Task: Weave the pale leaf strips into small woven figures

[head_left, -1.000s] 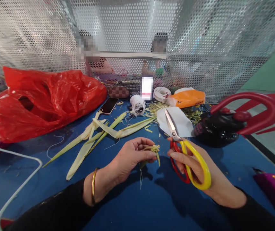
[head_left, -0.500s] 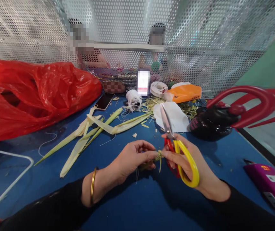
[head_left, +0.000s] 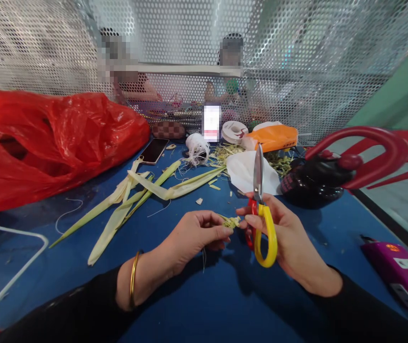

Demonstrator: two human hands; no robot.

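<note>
My left hand (head_left: 200, 233) pinches a small braided piece of pale green husk (head_left: 231, 222) between thumb and fingers; most of it is hidden by the hand. A thin thread hangs below the palm. My right hand (head_left: 285, 238) holds scissors (head_left: 258, 186) with one red and one yellow handle, their blades closed and pointing up, away from me. The fingertips of this hand are close to the braided end; I cannot tell whether they touch it. Beyond my left hand lie long pale green corn husks (head_left: 154, 190) on the blue table (head_left: 189, 300).
A red plastic bag (head_left: 57, 143) fills the far left. Behind the husks are a phone (head_left: 154, 151), white thread (head_left: 197, 145), a tape roll (head_left: 234, 131) and white paper (head_left: 250, 169). To the right stand a black bottle (head_left: 313, 186) and a purple power strip (head_left: 398, 271).
The scissors have turned more upright, their tips swinging right. My right fingers have drawn slightly away from the braided piece, whose end now points right rather than hanging down.
</note>
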